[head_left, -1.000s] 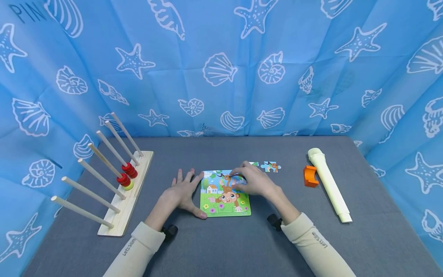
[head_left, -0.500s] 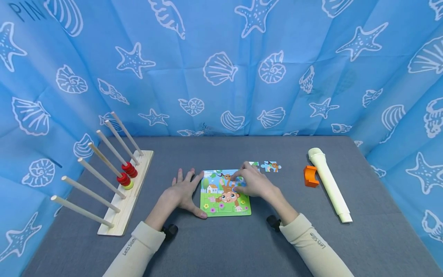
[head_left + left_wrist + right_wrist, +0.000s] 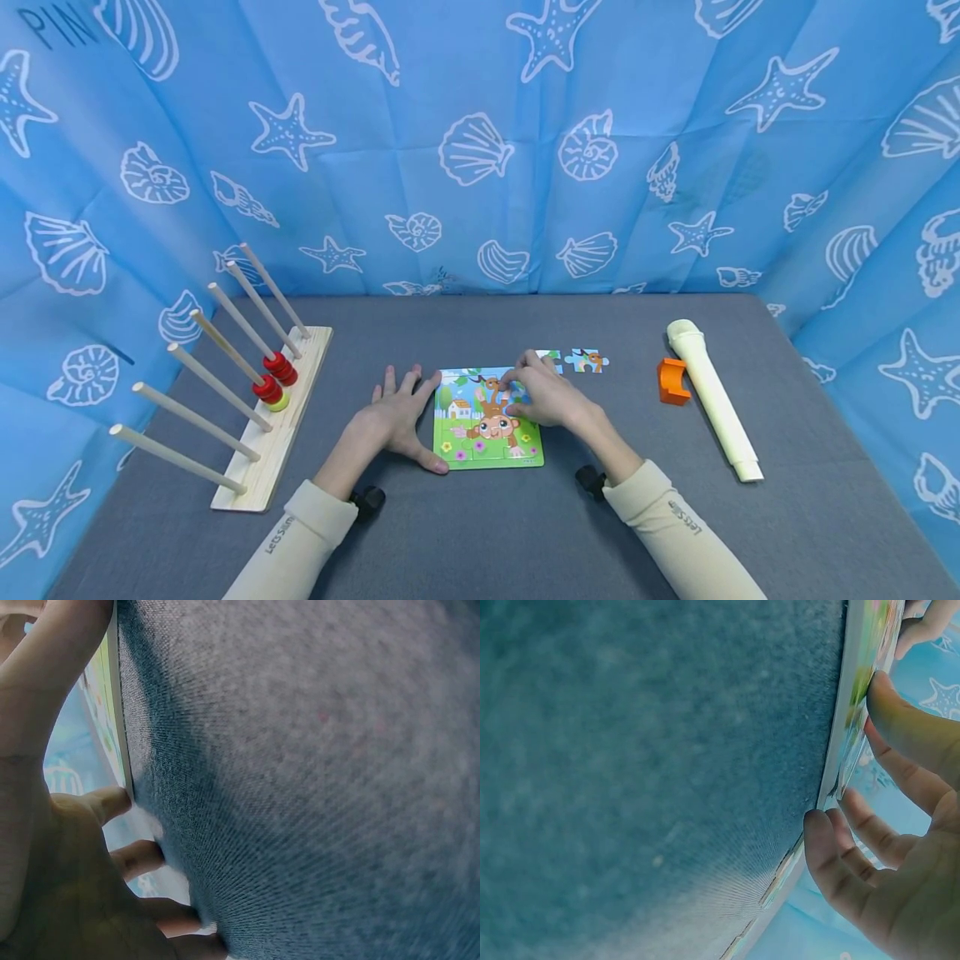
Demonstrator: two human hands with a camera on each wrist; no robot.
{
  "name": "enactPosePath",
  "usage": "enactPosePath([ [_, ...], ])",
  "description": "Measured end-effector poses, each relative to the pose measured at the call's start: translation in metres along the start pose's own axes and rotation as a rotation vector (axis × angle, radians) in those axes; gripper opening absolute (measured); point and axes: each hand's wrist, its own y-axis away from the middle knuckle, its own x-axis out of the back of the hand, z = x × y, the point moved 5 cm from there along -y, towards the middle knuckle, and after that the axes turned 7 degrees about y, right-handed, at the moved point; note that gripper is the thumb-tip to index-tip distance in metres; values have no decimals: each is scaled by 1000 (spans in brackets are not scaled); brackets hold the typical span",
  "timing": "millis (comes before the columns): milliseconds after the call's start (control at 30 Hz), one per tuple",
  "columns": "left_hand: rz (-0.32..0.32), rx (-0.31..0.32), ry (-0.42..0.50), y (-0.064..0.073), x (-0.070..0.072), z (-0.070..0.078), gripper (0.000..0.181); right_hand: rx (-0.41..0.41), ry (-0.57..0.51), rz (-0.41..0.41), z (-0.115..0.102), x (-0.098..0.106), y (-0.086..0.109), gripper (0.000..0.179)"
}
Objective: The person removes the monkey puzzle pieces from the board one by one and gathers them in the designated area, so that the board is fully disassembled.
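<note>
A square jigsaw puzzle [image 3: 487, 433] with a monkey picture and green border lies on the table in the head view. My left hand [image 3: 390, 417] is spread flat at its left side, thumb at the lower left corner and index finger near the upper left one. Over the upper right part of the puzzle, my right hand [image 3: 555, 396] pinches a puzzle piece [image 3: 851, 754] between thumb and index finger, low against the board. Most of this piece is hidden by the fingers. Behind that hand lie two joined-looking loose pieces [image 3: 587, 361], one partly covered.
On the left stands a wooden peg rack [image 3: 277, 450] with red and yellow-green rings [image 3: 267, 390] on two pegs. An orange curved block [image 3: 672, 383] and a cream toy microphone [image 3: 712, 400] lie to the right. A blue shell-print curtain [image 3: 480, 208] closes off the back.
The dark raised edge seen under my right fingers a second ago is gone, and the piece sits lower on the board. My right forearm has shifted slightly left; the left hand stays put.
</note>
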Motion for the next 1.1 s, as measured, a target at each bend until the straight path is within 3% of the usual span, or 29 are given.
enactPosePath([
  [233,1,7,1,0,0,0,141,30,5,27,-1,2,1,30],
  [500,1,6,-2,1,0,1,141,40,5,51,-2,4,2,60],
  [1100,2,-2,1,1,0,0,142,93,4,46,-1,10,3,51],
])
